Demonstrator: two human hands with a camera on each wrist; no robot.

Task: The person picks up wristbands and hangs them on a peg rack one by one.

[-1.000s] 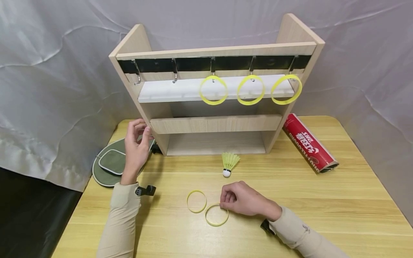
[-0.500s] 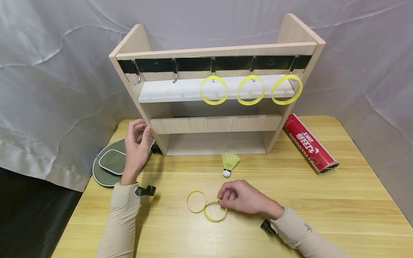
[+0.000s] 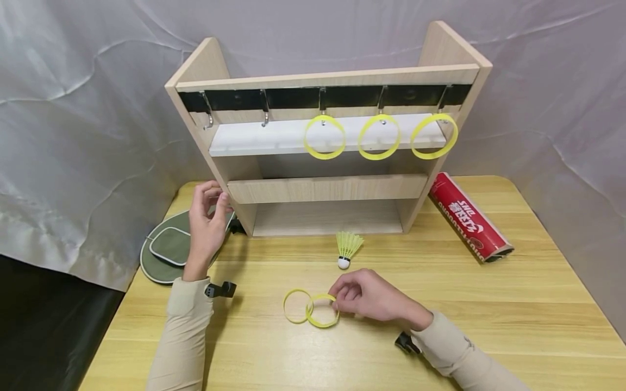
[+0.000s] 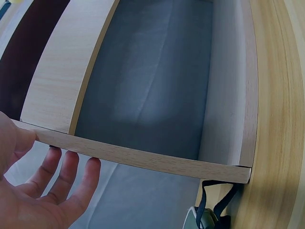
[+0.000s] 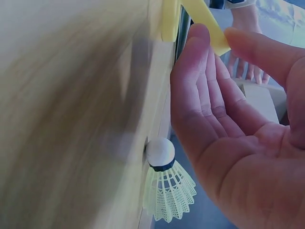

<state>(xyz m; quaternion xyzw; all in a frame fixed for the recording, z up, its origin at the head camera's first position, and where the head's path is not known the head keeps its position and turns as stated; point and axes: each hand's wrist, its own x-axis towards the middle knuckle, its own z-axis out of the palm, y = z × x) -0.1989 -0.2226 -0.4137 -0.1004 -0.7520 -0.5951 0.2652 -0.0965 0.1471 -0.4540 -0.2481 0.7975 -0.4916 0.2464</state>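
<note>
My right hand [image 3: 367, 296] pinches a thin yellow ring [image 3: 323, 326] between thumb and fingertips, just above the table. In the right wrist view, the yellow ring [image 5: 212, 31] shows as a strip at the fingertips. Its left edge overlaps a second yellow ring [image 3: 292, 321] in the head view. My left hand [image 3: 207, 222] holds the left side panel of a wooden shelf rack [image 3: 323, 190], thumb on the front edge and fingers on its outer face, as the left wrist view shows with the hand [image 4: 52, 191] at the panel.
Three yellow rings [image 3: 324, 156] hang from hooks on the rack's right part; two left hooks [image 3: 209, 117] are bare. A shuttlecock [image 3: 347, 247] lies before the rack. A red tube [image 3: 469, 217] lies right, a green bag [image 3: 171, 247] left behind the left forearm.
My right hand has shifted slightly away from me and to the left with its ring, which now overlaps the other ring in view. The left hand stays in place.
</note>
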